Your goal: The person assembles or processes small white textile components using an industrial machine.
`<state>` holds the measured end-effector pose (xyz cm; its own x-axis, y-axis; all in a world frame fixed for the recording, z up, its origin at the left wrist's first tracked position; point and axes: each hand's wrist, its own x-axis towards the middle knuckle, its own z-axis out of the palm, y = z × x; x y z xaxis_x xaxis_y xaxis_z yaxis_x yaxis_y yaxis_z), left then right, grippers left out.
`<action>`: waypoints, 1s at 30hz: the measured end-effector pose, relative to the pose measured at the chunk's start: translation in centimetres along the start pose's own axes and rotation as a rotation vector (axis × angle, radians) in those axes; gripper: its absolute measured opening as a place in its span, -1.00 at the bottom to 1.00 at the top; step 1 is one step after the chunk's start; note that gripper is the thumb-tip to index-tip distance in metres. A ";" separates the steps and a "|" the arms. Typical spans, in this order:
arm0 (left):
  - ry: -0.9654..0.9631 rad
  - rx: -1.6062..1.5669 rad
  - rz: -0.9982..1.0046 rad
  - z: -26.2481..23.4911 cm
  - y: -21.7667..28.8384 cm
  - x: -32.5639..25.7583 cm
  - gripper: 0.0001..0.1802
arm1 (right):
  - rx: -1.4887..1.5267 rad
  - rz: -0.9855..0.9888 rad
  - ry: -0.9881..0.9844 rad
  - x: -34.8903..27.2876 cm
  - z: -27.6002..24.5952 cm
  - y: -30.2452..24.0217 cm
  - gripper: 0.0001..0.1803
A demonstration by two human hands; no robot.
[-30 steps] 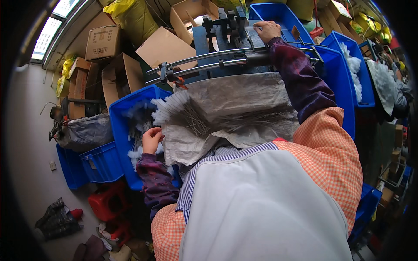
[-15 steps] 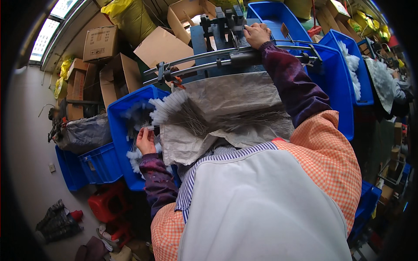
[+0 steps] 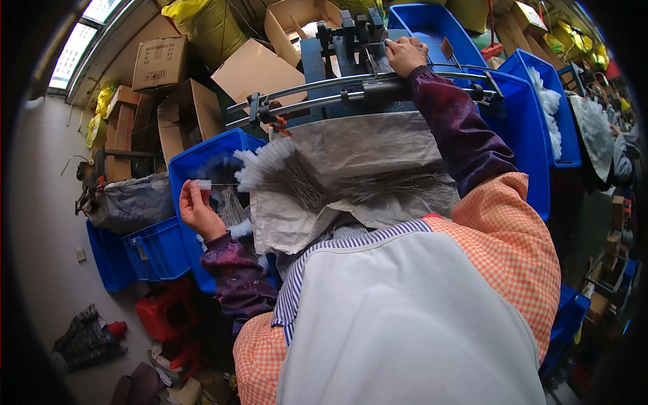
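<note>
Head view is looking down over a white apron and orange checked sleeves with dark purple oversleeves. The left hand (image 3: 197, 209) is pinching the end of a thin wire brush (image 3: 233, 184) between thumb and fingers, its small white bristle tip sitting right at the fingertips and the wire running away from the hand toward the person's middle. Just beyond that hand, a fan of similar white-tipped wire brushes (image 3: 273, 162) is lying on a grey woven sheet (image 3: 364, 152) that is draping over the bench in front of the person, with more thin wires spreading across the sheet. Under and beside the left hand a blue plastic crate (image 3: 196, 165) is holding further white brushes. The right hand (image 3: 405, 55) is reaching far forward, its fingers curling down onto the dark blue metal machine (image 3: 351, 40) at the far edge of the bench; whether it is gripping a part there cannot be told. Just nearer than that hand, two curved metal rails (image 3: 351, 91) are crossing the machine. Beyond the right hand's outer side, blue bins (image 3: 533, 135) are holding white fluffy material, and cardboard boxes (image 3: 162, 64) are stacking up far past the left hand.
</note>
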<state>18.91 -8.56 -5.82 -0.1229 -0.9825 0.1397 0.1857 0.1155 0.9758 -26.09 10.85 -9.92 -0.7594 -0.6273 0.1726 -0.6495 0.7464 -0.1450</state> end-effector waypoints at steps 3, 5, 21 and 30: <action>-0.063 -0.084 -0.028 1.8 1.1 -0.7 -0.84 | 0.086 -0.008 0.025 0.8 0.3 2.8 -0.68; -0.127 -0.135 -0.078 3.4 1.4 -1.5 -0.84 | 0.207 -0.051 0.101 1.9 1.1 5.1 -0.72; -0.773 -0.228 -0.301 18.5 3.1 -10.0 -0.86 | 1.029 -0.400 -0.662 -10.8 -12.2 -2.8 -0.72; -0.703 0.702 -0.006 11.9 -5.1 -5.9 -0.55 | 0.230 -0.141 0.239 -1.3 -2.8 2.8 -0.77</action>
<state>7.11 -1.63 -9.66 -0.7141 -0.6997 -0.0192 -0.4085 0.3942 0.8232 -26.80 14.38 -7.78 -0.6488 -0.6305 0.4260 -0.7597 0.5693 -0.3144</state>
